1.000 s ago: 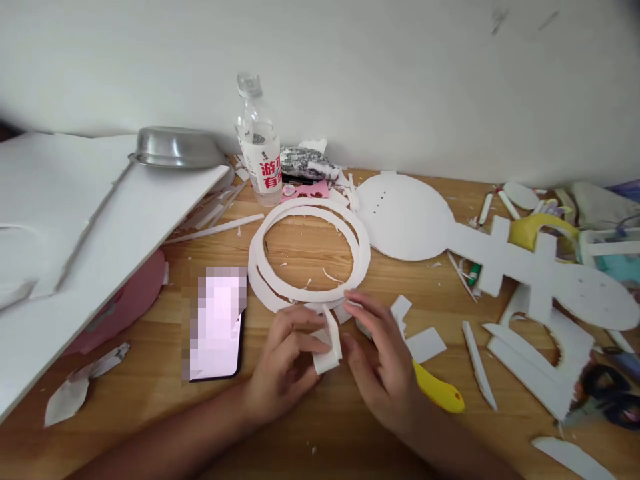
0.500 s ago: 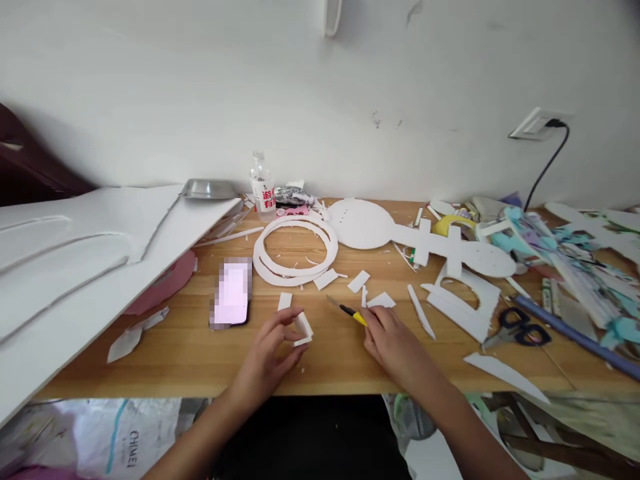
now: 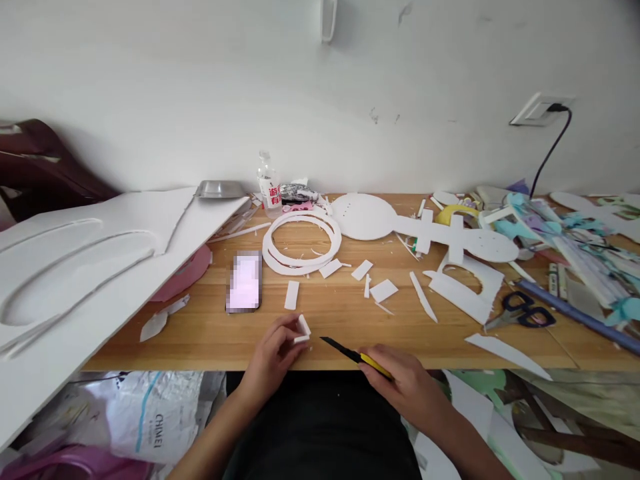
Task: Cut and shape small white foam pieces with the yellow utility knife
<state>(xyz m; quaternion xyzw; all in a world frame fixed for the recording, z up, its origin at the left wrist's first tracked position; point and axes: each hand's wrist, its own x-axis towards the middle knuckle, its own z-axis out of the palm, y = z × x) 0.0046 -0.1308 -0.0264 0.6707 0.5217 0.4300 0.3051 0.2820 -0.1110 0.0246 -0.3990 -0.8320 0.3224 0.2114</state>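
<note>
Near the front edge of the wooden table (image 3: pixel 200 347), my left hand (image 3: pixel 274 347) pinches a small white foam piece (image 3: pixel 303 328) that looks L-shaped. My right hand (image 3: pixel 400 377) is wrapped round the yellow handle of a utility knife (image 3: pixel 373 363). Its dark blade points left at the foam piece, with a small gap between them. Just beyond my left hand lies a white foam rectangle (image 3: pixel 292 295). More cut foam pieces (image 3: pixel 384 290) lie on the table past the knife.
White foam rings (image 3: pixel 267 253), a phone (image 3: pixel 244 283) and a plastic bottle (image 3: pixel 270 190) stand or lie behind the hands. A large white foam sheet (image 3: pixel 125 267) slants over the left side. Scissors (image 3: pixel 520 312) and a long foam cutout (image 3: pixel 365 217) are on the right and at the back.
My right hand has drawn the knife back toward the table's front edge, its blade now lower and nearer the foam piece. My left hand keeps its pinch. The camera view has shifted slightly.
</note>
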